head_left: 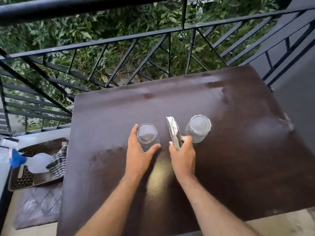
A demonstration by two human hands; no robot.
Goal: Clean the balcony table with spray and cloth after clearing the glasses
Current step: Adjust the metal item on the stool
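Brown worktop carries two clear glasses. Your left hand curls round the left glass; your right hand grips a silvery flat object, its knuckles just beside the right glass. Off to the left, a tray holds the spray bottle and checked cloth.

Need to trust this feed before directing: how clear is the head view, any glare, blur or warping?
Head view: wide-angle lens bows the black metal railing; pale sheen on the dark brown table; blue-topped spray bottle is soft at the left edge; both hands and clear glasses sharp.
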